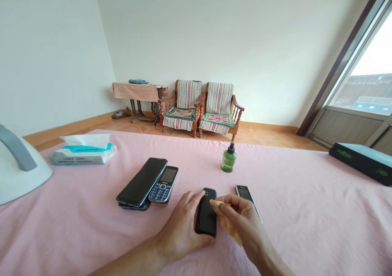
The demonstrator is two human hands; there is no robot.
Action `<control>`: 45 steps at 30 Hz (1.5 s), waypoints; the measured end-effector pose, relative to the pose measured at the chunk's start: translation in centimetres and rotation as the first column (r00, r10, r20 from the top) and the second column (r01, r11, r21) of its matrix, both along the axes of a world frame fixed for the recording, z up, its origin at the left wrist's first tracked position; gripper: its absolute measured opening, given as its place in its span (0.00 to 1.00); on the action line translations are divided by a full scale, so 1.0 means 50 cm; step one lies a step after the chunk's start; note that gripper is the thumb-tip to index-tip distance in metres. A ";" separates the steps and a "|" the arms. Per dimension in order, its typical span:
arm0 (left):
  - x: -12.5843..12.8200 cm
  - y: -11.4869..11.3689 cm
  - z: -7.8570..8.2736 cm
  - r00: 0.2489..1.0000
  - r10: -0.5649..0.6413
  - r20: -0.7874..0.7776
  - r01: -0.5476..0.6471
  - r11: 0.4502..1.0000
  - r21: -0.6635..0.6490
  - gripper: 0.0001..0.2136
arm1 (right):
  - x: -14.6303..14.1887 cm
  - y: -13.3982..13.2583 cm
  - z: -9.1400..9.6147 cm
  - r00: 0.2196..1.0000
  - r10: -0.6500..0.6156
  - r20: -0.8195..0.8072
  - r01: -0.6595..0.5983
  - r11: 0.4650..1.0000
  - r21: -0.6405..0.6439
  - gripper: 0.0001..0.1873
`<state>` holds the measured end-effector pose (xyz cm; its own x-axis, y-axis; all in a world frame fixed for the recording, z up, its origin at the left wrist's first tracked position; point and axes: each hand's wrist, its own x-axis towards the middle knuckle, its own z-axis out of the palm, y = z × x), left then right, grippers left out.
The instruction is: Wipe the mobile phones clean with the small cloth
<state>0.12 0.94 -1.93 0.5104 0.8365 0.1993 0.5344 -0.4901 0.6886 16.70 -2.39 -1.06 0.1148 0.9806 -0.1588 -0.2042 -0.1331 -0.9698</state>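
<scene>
A black mobile phone [207, 217] lies on the pink cloth, its camera side facing up. My left hand [182, 223] grips it along the left edge, fingers at the top and thumb at the bottom. Pinched in my right hand [245, 219] is a yellowish cloth [228, 223], which meets the right side of the phone's back. Partly behind my right hand lies a slim phone [245, 192] with a silver edge. To the left rest a large dark smartphone [142, 182], stacked on another, and a blue keypad phone [164, 186].
A green spray bottle [229, 158] stands beyond my hands. At the left are a tissue pack [82, 151] and a white object with a grey handle [21, 161]. A black box [361, 161] sits at the right on the pink tablecloth [306, 210]. Two wooden chairs [219, 104] stand by the wall.
</scene>
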 end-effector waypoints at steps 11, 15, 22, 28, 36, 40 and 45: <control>-0.001 -0.003 0.004 0.995 -0.010 0.096 0.008 1.000 0.015 0.35 | 0.003 -0.007 -0.001 0.980 -0.004 -0.198 0.019 0.997 0.075 0.13; 0.002 -0.010 0.017 0.990 0.007 0.142 -0.016 0.998 0.058 0.25 | 0.003 -0.003 0.000 0.993 0.009 -0.116 0.003 0.995 0.102 0.13; 0.005 -0.016 0.017 0.992 0.029 0.126 -0.045 0.990 0.130 0.14 | 0.028 0.030 -0.024 0.863 -0.323 0.388 0.162 0.905 0.393 0.09; 0.005 -0.022 0.018 0.994 0.006 0.109 -0.021 0.990 0.141 0.14 | 0.034 0.031 -0.039 0.761 -0.318 0.565 0.006 0.875 0.484 0.10; 0.007 -0.025 0.019 0.996 -0.039 0.077 0.026 0.985 0.170 0.13 | 0.011 0.006 -0.026 0.706 -0.256 0.661 -0.153 0.855 0.495 0.13; 0.007 -0.021 0.018 0.995 -0.025 0.093 0.010 0.986 0.164 0.13 | 0.019 0.013 -0.034 0.710 -0.283 0.644 -0.114 0.858 0.502 0.12; 0.006 -0.022 0.023 0.992 -0.032 0.122 0.016 0.991 0.133 0.14 | 0.002 -0.010 -0.027 0.735 -0.233 0.637 -0.190 0.831 0.523 0.12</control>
